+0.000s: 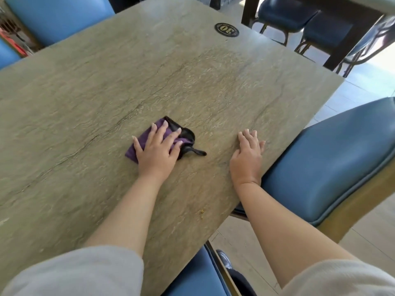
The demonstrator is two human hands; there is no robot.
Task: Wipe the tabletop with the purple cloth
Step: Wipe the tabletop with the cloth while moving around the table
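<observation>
**Cloth pinned flat, mid-table, wipe in hand**

Centre of frame: left hand (pixel 157 147) spread flat over the cloth (pixel 147 138), fingers straight and fanned, pressing rather than gripping. Palm down that way to load as much fabric as possible against the table (pixel 85 92). Purple folded pad showing at the thumb side, black trim and a small black loop poking out lower right of the fingers.

Right of centre: right hand (pixel 249 157) laid flat near the table's right edge, fingers relaxed and together, holding nothing. Looks like a brace, taking weight so the reach across stays steady. Well apart from the cloth.

Lower centre, close to the near edge: a few yellowish crumbs (pixel 201 213), untouched by the cloth, so that patch likely left to do. Judged well short of finished; much of the surface lies beyond the cloth's spot.

Top of frame, right of middle: dark oval badge (pixel 226 29) marked 30, stuck near the far edge, something to wipe round. Blue chairs (pixel 333 163) tucked in at right, upper left and bottom, seats close under the edges, ready to catch swept crumbs.
</observation>
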